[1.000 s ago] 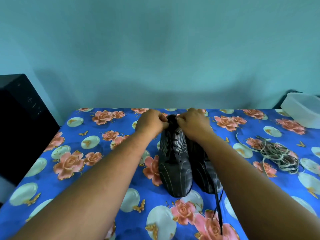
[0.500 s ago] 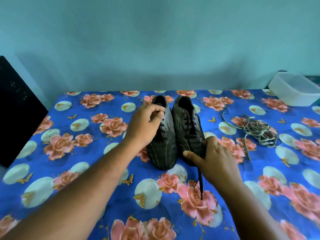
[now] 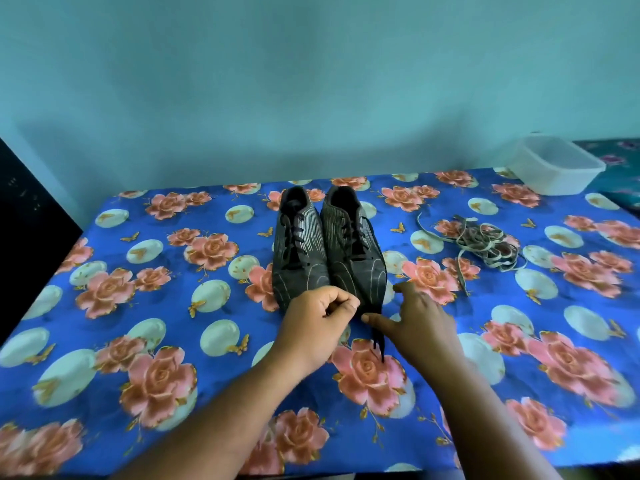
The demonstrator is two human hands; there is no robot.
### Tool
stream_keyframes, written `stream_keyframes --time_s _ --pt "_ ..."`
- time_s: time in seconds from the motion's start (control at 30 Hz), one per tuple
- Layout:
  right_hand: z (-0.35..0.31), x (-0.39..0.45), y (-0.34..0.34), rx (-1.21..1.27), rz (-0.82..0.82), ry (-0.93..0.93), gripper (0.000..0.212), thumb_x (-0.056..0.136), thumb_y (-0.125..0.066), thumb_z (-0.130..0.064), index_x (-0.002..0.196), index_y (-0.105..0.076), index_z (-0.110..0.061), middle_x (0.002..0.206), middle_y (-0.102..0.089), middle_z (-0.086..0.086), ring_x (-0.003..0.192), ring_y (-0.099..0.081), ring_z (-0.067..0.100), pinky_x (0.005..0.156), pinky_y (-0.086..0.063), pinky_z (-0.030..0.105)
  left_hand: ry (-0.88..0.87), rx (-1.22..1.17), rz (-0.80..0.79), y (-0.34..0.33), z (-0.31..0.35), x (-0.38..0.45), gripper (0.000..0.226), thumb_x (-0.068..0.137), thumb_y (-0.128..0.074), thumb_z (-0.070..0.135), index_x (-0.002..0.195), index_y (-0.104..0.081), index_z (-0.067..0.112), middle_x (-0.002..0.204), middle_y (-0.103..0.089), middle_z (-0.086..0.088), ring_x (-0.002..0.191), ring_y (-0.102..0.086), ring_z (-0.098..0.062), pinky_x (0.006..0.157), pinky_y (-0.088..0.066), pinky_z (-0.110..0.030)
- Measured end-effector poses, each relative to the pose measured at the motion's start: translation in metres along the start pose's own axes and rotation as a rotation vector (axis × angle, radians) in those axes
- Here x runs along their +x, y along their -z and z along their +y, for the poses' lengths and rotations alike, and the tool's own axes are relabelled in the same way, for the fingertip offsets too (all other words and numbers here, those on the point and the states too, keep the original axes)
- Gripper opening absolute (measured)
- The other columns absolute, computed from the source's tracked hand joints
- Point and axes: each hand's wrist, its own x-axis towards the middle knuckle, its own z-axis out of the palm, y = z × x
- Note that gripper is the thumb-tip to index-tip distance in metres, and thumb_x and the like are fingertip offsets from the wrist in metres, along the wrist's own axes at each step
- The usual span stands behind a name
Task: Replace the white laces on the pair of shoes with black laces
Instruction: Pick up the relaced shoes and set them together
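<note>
Two dark striped shoes, the left shoe (image 3: pixel 299 251) and the right shoe (image 3: pixel 355 251), stand side by side mid-table with toes toward me, both threaded with black laces. A loose black lace end (image 3: pixel 378 339) trails from the right shoe's toe onto the cloth. My left hand (image 3: pixel 317 329) sits at the shoes' toes with fingers curled; nothing shows inside it. My right hand (image 3: pixel 420 322) lies spread beside the lace end, index finger pointing left just above it. The removed white laces (image 3: pixel 485 244) lie in a tangled pile to the right.
A blue floral cloth (image 3: pixel 156 306) covers the table. A clear plastic container (image 3: pixel 554 168) stands at the back right corner. A black box-like object (image 3: pixel 27 220) sits off the table's left edge. A teal wall rises behind.
My left hand has dropped from the left shoe's upper eyelets to the toes. My right hand stays by the trailing lace end, fingers more spread.
</note>
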Motion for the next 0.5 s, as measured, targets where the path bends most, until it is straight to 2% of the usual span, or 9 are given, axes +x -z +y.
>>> stream_keyframes --time_s 0.07,0.2,0.3,0.4,0.5 --pt "0.000 0.004 -0.004 -0.057 -0.038 0.027 0.066 0.077 -0.071 -0.070 0.128 -0.055 -0.031 0.121 -0.063 -0.001 0.118 -0.057 0.025 0.089 -0.041 0.039 0.029 -0.017 0.002 -0.003 0.001 0.001 0.012 0.099 -0.064 0.026 0.097 -0.076 0.022 0.052 -0.059 0.022 0.046 -0.054 0.004 0.046 -0.038 -0.011" --pt "-0.003 0.013 -0.009 -0.032 0.044 0.051 0.029 0.081 -0.073 -0.049 0.101 -0.065 -0.029 0.101 -0.066 -0.001 0.106 -0.061 0.026 0.076 -0.039 0.037 0.064 -0.050 0.020 -0.007 0.002 0.003 0.012 0.099 -0.065 0.026 0.095 -0.076 0.022 0.049 -0.055 0.019 0.042 -0.047 0.001 0.043 -0.037 -0.013" --pt "-0.002 0.019 -0.010 -0.014 0.059 0.030 0.024 0.080 -0.074 -0.042 0.098 -0.068 -0.029 0.090 -0.069 -0.003 0.098 -0.064 0.026 0.074 -0.041 0.035 0.078 -0.054 0.011 -0.009 -0.001 0.000 0.012 0.099 -0.065 0.025 0.094 -0.076 0.022 0.051 -0.056 0.017 0.043 -0.043 0.001 0.047 -0.039 -0.017" --pt "0.003 0.021 -0.007 0.016 0.058 0.024 0.016 0.083 -0.072 -0.035 0.098 -0.072 -0.029 0.089 -0.071 -0.002 0.097 -0.065 0.028 0.077 -0.046 0.036 0.098 -0.062 0.018 -0.009 -0.005 -0.001 0.013 0.099 -0.065 0.024 0.093 -0.077 0.024 0.060 -0.061 0.015 0.050 -0.047 -0.001 0.052 -0.041 -0.019" --pt "0.015 0.017 0.000 0.021 0.074 0.010 0.012 0.091 -0.068 -0.039 0.090 -0.072 -0.028 0.089 -0.072 -0.003 0.098 -0.063 0.028 0.079 -0.046 0.036 0.154 -0.126 -0.004 -0.010 -0.005 -0.001 0.016 0.102 -0.061 0.023 0.097 -0.075 0.024 0.065 -0.061 0.011 0.049 -0.049 -0.007 0.047 -0.042 -0.024"
